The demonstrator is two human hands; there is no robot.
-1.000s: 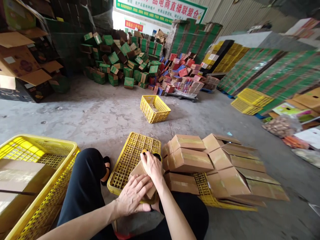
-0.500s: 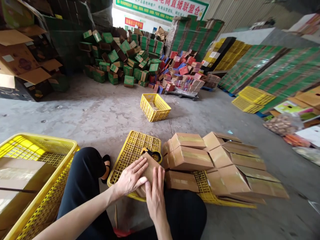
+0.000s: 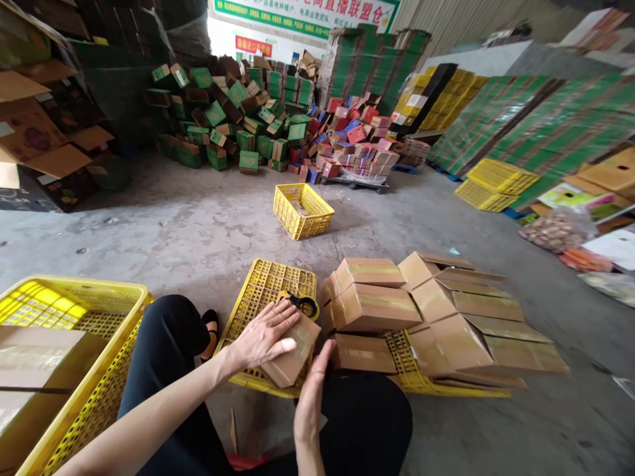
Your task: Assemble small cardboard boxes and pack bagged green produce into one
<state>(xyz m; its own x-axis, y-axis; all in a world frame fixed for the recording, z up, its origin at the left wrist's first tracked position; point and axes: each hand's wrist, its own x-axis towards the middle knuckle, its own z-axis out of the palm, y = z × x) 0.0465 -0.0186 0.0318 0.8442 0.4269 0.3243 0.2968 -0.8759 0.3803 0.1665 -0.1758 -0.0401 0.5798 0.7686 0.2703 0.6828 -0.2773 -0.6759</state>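
Evidently, a yellow perforated crate (image 3: 262, 281) bears a small, plain brown cardboard box (image 3: 298, 349), set askew near its closest end. The left hand's fingers (image 3: 278, 318) lie flat over the top, unclenched; the right hand's fingers (image 3: 321, 363), released and straight, stand just beside it.

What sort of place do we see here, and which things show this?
Most likely a warehouse or packing hall. A big heap of green boxes lies on the bare grey floor, large plastic-wrapped stacks stand at the right, and a wide banner hangs at the back.
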